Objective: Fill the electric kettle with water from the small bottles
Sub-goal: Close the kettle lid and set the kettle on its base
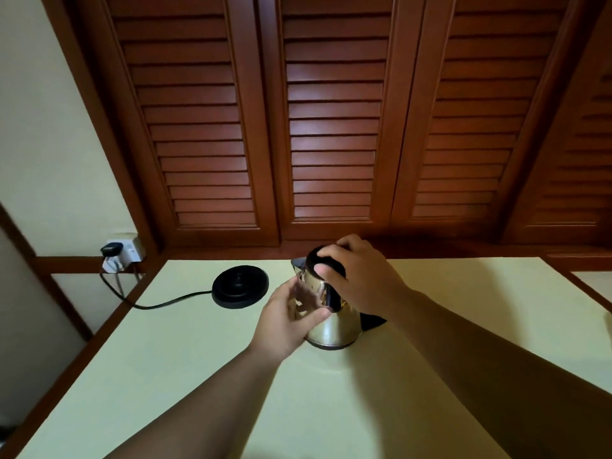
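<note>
A shiny steel electric kettle [334,326] with a black lid and black handle stands on the pale green table [185,369], off its base. My right hand [357,276] lies over the top, fingers curled round the black lid. My left hand [288,318] holds the kettle's left side, thumb across the steel body. The round black kettle base [240,286] sits to the left, apart from the kettle. No small bottles are in view.
A black cord [159,303] runs from the base over the table's left edge to a wall socket [122,253]. Brown louvred wooden doors [331,127] stand right behind the table. A wooden rim borders the table top.
</note>
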Demonstrator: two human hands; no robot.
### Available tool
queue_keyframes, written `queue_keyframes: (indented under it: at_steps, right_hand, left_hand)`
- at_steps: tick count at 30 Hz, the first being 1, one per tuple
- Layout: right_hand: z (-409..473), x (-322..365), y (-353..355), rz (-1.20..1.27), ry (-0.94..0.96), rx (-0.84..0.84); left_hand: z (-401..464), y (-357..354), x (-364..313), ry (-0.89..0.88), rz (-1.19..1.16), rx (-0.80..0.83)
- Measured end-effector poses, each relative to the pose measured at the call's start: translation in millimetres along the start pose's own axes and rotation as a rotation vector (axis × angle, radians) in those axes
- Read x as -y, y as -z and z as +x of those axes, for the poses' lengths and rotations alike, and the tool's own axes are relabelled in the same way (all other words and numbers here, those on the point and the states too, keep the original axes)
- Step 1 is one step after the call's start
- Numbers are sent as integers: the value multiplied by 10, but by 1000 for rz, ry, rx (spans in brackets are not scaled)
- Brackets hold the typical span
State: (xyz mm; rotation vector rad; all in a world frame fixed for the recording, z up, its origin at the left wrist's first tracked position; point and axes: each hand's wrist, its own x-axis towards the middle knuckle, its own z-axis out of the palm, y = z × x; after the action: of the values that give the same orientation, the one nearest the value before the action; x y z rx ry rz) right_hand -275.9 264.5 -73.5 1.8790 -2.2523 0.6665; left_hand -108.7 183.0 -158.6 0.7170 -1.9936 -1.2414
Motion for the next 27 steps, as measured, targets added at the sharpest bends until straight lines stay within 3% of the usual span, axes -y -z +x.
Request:
queue_keyframes:
  at_steps: [7, 12, 16, 20, 23, 27]
  right_hand:
    - [6, -80, -32, -17, 88, -80]
    - [-66, -258, 60, 84, 91, -18]
    - [-349, -474, -3, 188, -88, -80]
    - [-661, -611, -233, 499, -343, -138]
    - [-703, -688, -308, 615, -377, -146]
    - [-687, -746, -273, 638, -359, -110]
  left_hand:
    - [-23, -29, -49, 58, -63, -47]
    - [-38, -67, -98, 72, -31, -96]
    - [-20, -126, -120, 124, -73, -140]
    - [-25, -243, -183, 160, -42, -198]
    - [-35, -277, -209, 151, -52, -213]
    - [32, -151, -167, 123, -67, -99]
